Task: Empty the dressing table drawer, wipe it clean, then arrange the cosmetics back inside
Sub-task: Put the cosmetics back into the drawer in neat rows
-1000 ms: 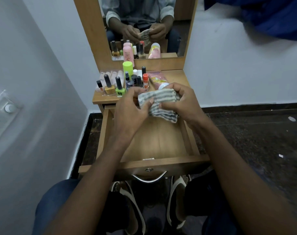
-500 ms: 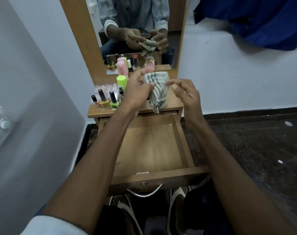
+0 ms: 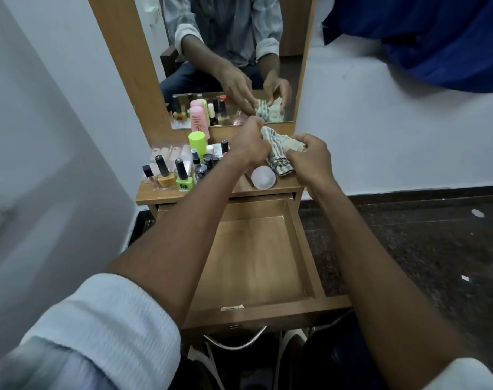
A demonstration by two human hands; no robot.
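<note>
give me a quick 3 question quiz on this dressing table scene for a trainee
1. True or false: the drawer is pulled out and has no cosmetics in it.
2. What do the left hand and right hand hold between them? A) a pink bottle B) a striped cloth C) a comb
3. Fill in: the green nail polish stands on the ____ side of the table top.

Key: 1 true; 2 B; 3 left.
</note>
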